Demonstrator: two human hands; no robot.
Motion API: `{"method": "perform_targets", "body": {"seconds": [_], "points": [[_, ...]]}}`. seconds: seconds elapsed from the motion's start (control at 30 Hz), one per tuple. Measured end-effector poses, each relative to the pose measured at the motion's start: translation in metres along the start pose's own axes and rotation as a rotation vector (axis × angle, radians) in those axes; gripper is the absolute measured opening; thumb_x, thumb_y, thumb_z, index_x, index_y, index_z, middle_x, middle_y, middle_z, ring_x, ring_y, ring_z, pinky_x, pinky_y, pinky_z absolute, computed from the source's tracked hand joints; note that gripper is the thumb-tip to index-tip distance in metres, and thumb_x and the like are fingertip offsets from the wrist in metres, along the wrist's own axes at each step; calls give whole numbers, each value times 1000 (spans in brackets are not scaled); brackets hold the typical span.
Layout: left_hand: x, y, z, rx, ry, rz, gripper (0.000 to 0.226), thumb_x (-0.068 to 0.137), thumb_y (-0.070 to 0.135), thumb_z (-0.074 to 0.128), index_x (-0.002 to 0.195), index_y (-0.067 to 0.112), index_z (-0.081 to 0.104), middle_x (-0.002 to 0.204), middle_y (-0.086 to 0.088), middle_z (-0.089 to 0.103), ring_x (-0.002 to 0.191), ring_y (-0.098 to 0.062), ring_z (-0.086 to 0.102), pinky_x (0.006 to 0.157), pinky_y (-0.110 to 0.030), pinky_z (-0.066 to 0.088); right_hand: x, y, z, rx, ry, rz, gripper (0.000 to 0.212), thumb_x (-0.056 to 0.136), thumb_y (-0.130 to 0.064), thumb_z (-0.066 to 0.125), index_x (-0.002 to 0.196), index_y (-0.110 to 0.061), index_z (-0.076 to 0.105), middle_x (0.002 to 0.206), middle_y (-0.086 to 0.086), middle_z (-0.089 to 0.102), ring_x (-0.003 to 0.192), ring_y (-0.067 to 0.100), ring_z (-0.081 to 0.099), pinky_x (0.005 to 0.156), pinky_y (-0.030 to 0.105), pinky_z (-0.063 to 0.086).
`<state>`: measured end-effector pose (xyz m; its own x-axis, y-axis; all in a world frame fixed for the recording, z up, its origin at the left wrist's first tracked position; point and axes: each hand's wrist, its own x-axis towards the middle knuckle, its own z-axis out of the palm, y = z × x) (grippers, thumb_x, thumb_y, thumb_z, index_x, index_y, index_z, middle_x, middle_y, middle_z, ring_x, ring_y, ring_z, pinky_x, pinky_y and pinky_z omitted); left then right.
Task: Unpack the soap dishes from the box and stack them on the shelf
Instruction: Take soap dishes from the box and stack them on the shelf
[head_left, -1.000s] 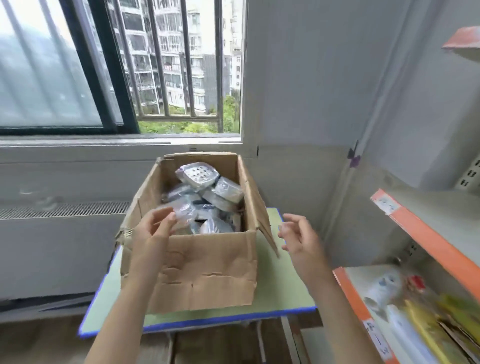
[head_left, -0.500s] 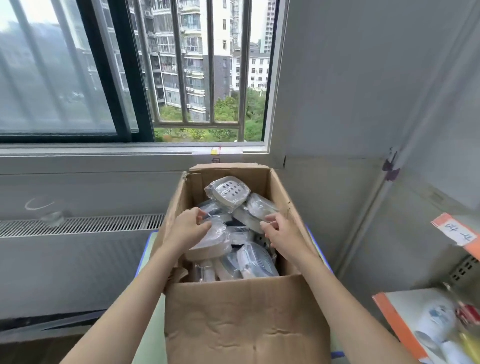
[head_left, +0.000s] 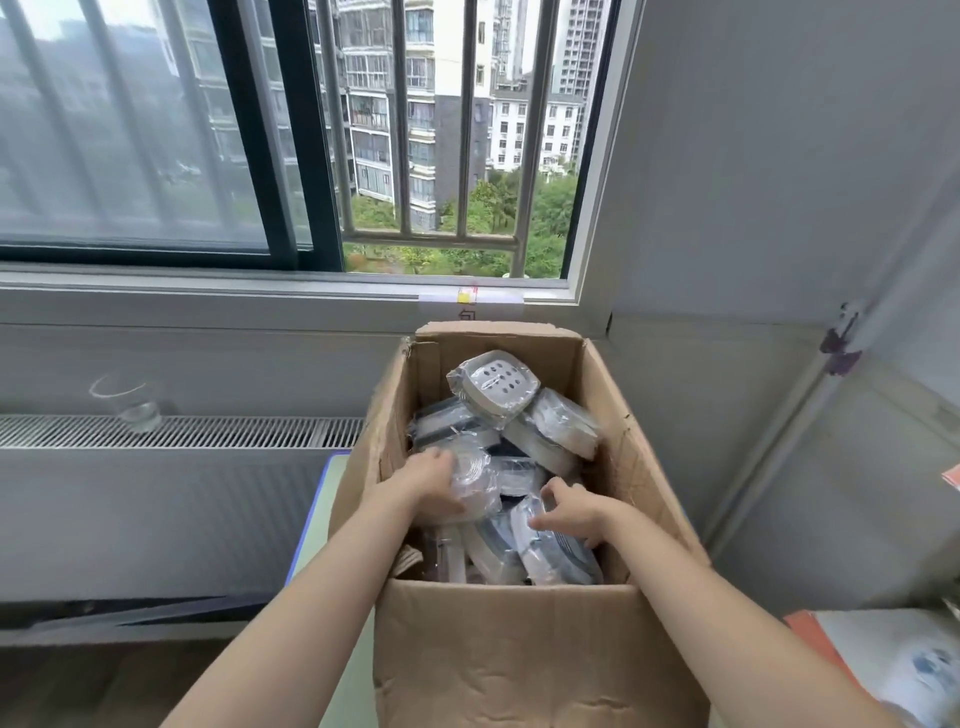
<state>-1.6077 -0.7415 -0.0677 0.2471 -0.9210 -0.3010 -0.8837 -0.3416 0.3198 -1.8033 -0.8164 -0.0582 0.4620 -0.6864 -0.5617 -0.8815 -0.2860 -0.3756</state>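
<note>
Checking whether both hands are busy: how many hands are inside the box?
2. The left hand grips a wrapped soap dish mid-box; the right hand rests on another nearer the front.

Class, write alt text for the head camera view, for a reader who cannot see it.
Two bare hands reach into an open cardboard box full of plastic-wrapped soap dishes; the left hand grips one wrapped dish, the right hand rests on another. A barred window is behind.
</note>
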Motion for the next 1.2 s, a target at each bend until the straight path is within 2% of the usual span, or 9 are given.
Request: {"method": "perform_targets", "body": {"seconds": [0.17, 0.27, 0.4, 0.57, 0.7, 0.8, 0.93, 1.07, 1.2], "points": [[7, 0, 3, 40, -19, -21, 85, 78, 37, 69, 142, 10, 20, 155, -15, 11, 143, -32, 10, 115, -48, 19, -2, 11, 3, 78, -107, 79, 92, 86, -51, 57, 150, -19, -1, 154, 11, 20, 136, 30, 31, 108, 44, 34], [4, -1, 6, 18, -30, -9, 79, 71, 37, 73, 132, 16, 29, 144, -9, 30, 135, -27, 26, 111, -49, 27, -5, 11, 2, 123, -95, 119, 108, 80, -55, 62, 150, -16, -10, 157, 11, 14, 135, 34, 34, 106, 44, 39], [-4, 5, -3, -8, 62, 19, 89, 58, 50, 82, 123, 15, 33, 128, -2, 43, 120, -23, 43, 99, -41, 38, -14, 9, -4, 261, 42, 98, 102, 78, -50, 65, 149, -9, 4, 155, 12, 19, 135, 32, 33, 100, 41, 42], [-22, 23, -24, -227, 293, 20, 91, 60, 63, 75, 126, 11, 39, 124, -11, 38, 116, -25, 42, 97, -35, 39, -35, 2, -25, 499, 323, 29, 86, 78, -53, 57, 143, -7, 27, 142, 11, 41, 122, 24, 44, 99, 38, 40], [-40, 51, -49, -535, 447, 93, 100, 46, 85, 64, 122, 23, 45, 113, -8, 50, 97, -21, 55, 89, -41, 50, -77, 1, -60, 739, 490, -125, 44, 77, -55, 57, 106, -21, 53, 104, 0, 58, 98, 17, 54, 90, 39, 49], [-52, 86, -60, -625, 499, 175, 103, 37, 91, 61, 118, 29, 46, 111, -11, 55, 94, -25, 60, 85, -48, 53, -109, 19, -76, 828, 600, -181, 54, 77, -54, 61, 117, -20, 49, 113, 1, 56, 103, 19, 56, 90, 42, 51], [-71, 151, -55, -633, 510, 252, 105, 35, 85, 62, 120, 25, 49, 114, -9, 43, 104, -28, 51, 97, -48, 46, -153, 68, -78, 882, 735, -191, 54, 69, -58, 65, 111, -30, 45, 126, 3, 51, 114, 20, 52, 97, 41, 45], [-85, 229, -31, -620, 482, 387, 107, 37, 82, 60, 125, 22, 49, 113, -7, 41, 105, -23, 47, 100, -36, 40, -216, 136, -71, 920, 903, -135, 74, 48, -66, 62, 114, -34, 46, 120, -2, 57, 109, 17, 56, 99, 41, 45], [-101, 318, 12, -640, 317, 523, 103, 38, 80, 61, 121, 19, 54, 111, -5, 46, 99, -19, 50, 88, -30, 44, -292, 217, -52, 950, 1067, -15, 70, 52, -62, 62, 114, -30, 52, 108, -3, 62, 102, 18, 62, 94, 44, 49]]}}
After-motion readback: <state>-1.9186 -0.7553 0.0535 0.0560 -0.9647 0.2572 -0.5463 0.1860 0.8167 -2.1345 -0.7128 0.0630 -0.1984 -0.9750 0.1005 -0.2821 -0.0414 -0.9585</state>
